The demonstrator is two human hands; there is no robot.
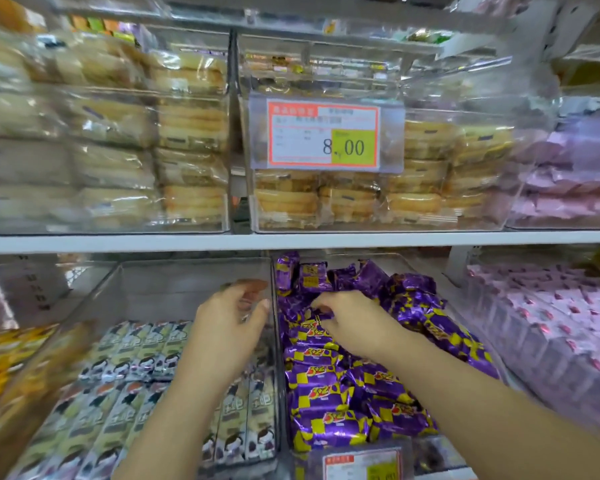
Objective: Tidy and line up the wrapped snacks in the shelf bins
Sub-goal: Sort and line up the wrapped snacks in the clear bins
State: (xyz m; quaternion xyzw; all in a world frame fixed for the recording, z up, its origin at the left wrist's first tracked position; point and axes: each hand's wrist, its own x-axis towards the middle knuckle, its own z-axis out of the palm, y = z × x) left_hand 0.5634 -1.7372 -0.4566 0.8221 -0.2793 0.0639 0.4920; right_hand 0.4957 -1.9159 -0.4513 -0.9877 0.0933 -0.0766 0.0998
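Observation:
Purple-and-yellow wrapped snacks [329, 379] fill a clear bin on the lower shelf, stacked flat in front and heaped loosely at the back [409, 296]. My right hand [347, 320] reaches into this bin, its curled fingers pinching a purple wrapper in the middle of the pile. My left hand [229, 317] hovers over the neighbouring clear bin [187, 285], fingers loosely curled and empty, close to the divider wall. That left bin holds rows of white-and-black wrapped bars [136, 355] in its front half.
The upper shelf [291, 241] carries clear bins of wrapped round cakes [191, 133] behind a price tag [323, 133] reading 8.00. Pink wrapped packs [548, 327] fill the bin at right, yellow packs [4, 355] the one at left. A second price tag [361, 464] hangs below.

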